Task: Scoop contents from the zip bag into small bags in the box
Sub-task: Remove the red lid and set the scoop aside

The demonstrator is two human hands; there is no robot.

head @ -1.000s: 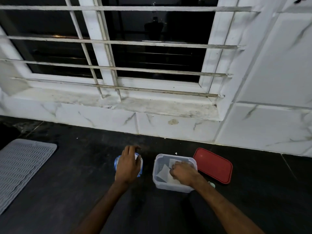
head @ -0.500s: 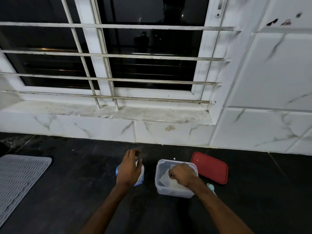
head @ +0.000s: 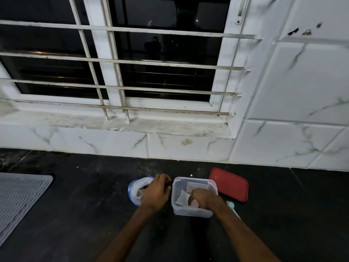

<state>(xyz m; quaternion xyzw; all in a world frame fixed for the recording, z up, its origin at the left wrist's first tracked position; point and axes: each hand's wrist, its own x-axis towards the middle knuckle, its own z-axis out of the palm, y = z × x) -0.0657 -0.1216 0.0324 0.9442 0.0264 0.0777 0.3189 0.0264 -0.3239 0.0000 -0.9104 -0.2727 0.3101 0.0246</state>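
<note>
1. The left hand [head: 155,191] rests on the right side of the zip bag [head: 136,190], its fingers [head: 162,178] curled shut around the bag's upper edge.
2. The zip bag stands on the dark desk [head: 75,214], just left of the box [head: 192,211]; it is clear plastic with a blue strip along its edge, and something brownish shows inside, too dim to make out.
3. The right hand [head: 203,197] reaches down into the box, fingers [head: 191,200] bent and pinched on a small bag [head: 182,197] lying inside.
4. The box is clear, open at the top, and sits on the desk between the zip bag and a red lid [head: 229,184].
5. Another small bag [head: 196,186] leans against the far wall of the box.
6. The red lid lies flat on the desk, just right of the box and slightly behind it.
7. A pale blue-green scoop [head: 232,204] lies on the desk beside the right forearm, partly hidden by it.
8. A grey ribbed mat [head: 18,201] lies at the left edge of the desk, well apart from the box.
9. Behind the desk rise a white marbled wall and a barred window [head: 132,63], dark outside.
</note>
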